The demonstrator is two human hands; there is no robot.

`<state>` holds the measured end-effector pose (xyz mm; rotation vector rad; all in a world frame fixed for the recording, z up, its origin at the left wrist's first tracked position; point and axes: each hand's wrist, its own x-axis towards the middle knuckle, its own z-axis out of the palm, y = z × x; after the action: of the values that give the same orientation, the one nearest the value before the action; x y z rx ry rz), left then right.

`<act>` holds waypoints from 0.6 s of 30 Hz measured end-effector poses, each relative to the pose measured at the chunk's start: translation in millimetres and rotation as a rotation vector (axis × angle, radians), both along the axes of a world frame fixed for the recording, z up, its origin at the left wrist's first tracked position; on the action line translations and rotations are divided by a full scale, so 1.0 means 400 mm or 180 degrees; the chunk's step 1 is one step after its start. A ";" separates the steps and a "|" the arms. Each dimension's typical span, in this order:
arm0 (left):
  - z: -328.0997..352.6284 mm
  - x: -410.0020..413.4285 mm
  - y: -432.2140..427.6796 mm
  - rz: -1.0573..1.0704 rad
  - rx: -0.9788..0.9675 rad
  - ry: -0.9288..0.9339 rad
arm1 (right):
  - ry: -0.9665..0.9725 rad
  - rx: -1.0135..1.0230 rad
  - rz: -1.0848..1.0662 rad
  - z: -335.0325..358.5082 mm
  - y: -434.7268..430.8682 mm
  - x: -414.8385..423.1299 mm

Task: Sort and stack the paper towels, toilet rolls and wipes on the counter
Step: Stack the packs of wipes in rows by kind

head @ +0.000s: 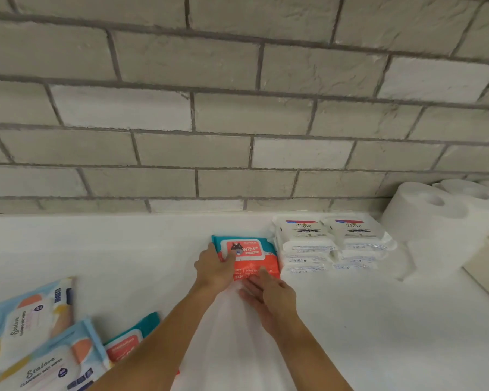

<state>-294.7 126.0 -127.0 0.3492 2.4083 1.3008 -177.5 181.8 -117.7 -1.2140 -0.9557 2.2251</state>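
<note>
Stalove packs [31, 328] cut by left edge; lower teal pack [129, 341] half behind forearm [164, 337]

Wipes pack [250, 251] — left hand [213, 268], right hand [271, 300] on it

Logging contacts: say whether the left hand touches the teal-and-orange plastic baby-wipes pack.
Touching. Head view: the left hand grips the teal-and-orange baby-wipes pack at its left edge, thumb on top.

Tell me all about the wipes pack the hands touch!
The wipes pack is soft plastic, teal behind, orange in front, with a white-rimmed lid showing a cartoon animal and "Wipes". It lies flat on the counter beside the Dove packs. The left hand grips its left edge; the right hand presses flat fingers on its front.
</note>
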 end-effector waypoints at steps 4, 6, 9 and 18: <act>-0.004 0.003 -0.005 -0.0172 -0.0591 0.0246 | -0.0182 0.0026 -0.0075 0.000 0.005 -0.006; -0.003 -0.003 -0.014 -0.0257 -0.0624 0.0172 | -0.0236 0.0040 -0.0052 0.000 0.007 -0.007; 0.012 -0.009 -0.043 -0.0256 -0.0326 -0.0162 | -0.0267 0.0106 0.0045 0.002 0.003 0.002; 0.087 0.088 -0.214 -0.0175 0.0404 0.0119 | -0.0300 0.0704 0.0859 0.072 -0.102 0.084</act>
<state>-259.6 40.5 -92.0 0.4755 2.3348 1.4378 -143.7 141.1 -88.7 -1.1539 -1.4366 2.2000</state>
